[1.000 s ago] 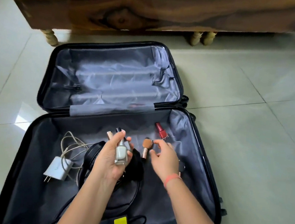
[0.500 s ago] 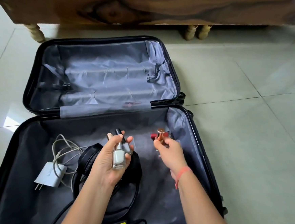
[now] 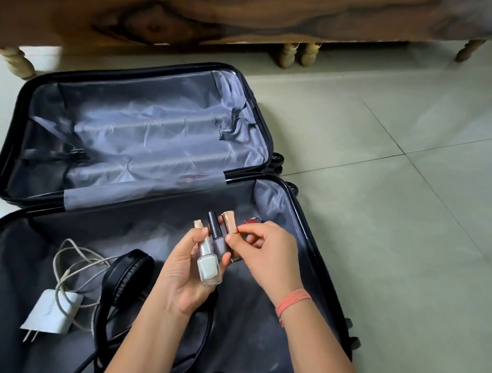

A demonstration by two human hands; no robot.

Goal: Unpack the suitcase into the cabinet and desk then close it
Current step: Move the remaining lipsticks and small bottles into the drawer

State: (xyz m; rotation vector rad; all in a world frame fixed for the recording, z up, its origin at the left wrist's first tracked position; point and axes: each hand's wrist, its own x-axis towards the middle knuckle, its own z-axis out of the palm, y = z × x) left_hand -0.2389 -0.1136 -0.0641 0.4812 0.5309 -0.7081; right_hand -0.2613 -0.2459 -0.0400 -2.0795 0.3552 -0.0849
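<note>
This was a room in a home rather than a workplace. A pale, glossy tiled floor [image 3: 414,199] carried a hard-shell suitcase [image 3: 309,229] lying open and flat, its grey-lined halves spread just in front of a piece of dark, heavily grained wooden furniture [image 3: 223,13] on short turned legs [image 3: 287,54]. The suitcase's contents were personal and domestic: a white wall charger [image 3: 52,315] with its coiled cable near the left edge of the near half, black headphones [image 3: 126,274] beside it, and small nail-polish bottles [image 3: 209,269] held over the middle.
</note>
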